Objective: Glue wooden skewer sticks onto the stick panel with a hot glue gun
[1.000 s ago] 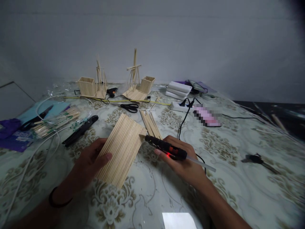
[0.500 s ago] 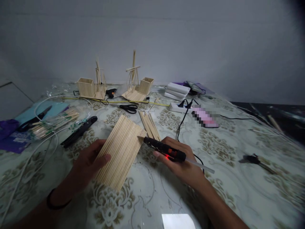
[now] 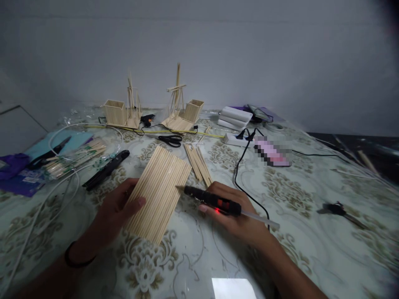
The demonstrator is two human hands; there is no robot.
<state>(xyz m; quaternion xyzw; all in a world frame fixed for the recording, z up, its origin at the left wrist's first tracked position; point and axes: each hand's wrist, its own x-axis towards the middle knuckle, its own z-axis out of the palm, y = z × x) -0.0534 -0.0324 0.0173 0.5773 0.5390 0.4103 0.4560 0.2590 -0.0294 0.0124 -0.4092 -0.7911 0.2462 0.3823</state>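
My left hand (image 3: 120,209) grips a flat panel of wooden sticks (image 3: 158,193) by its left edge, thumb on top and the fingers hidden underneath. The panel is tilted above the patterned tablecloth. My right hand (image 3: 232,207) is closed around a black hot glue gun (image 3: 215,200) with a lit red light and a clear glue stick (image 3: 260,219) out of its back. Its nozzle points at the panel's right edge; whether it touches the sticks I cannot tell. Loose wooden sticks (image 3: 198,162) lie just beyond the panel.
Two stick models with boxes (image 3: 114,113) stand by the wall. Black scissors (image 3: 171,141), a power strip (image 3: 235,140) with cords, and a blurred pink object (image 3: 271,151) lie beyond my hands. Left are a black utility knife (image 3: 107,169) and bagged sticks (image 3: 75,160).
The glue gun's nozzle has moved down along the panel's right edge, toward me. My left hand still holds the panel, and the camera view has shifted slightly.
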